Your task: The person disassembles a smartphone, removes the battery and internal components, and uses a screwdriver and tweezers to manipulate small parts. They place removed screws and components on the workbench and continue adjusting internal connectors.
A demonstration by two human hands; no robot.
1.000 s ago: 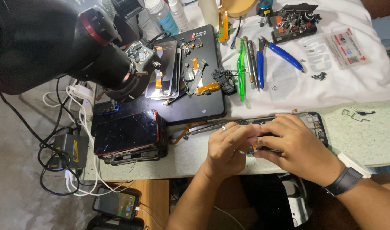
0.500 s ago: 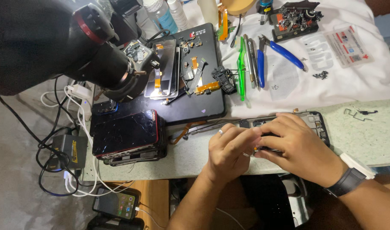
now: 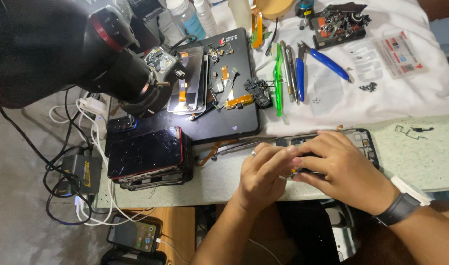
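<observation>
Both hands met over an opened phone frame [image 3: 364, 140] lying flat on the bench [image 3: 430, 162] near its front edge. The left hand [image 3: 264, 174] had its fingers curled and pressed on the frame's left part. The right hand [image 3: 344, 169] pinched a small part, too hidden to identify. A stack of phones [image 3: 148, 157] lay well to the left.

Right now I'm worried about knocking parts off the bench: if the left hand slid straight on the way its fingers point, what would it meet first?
The left hand points up and right, so it would first meet the right hand on the phone frame; depth is unclear.
</observation>
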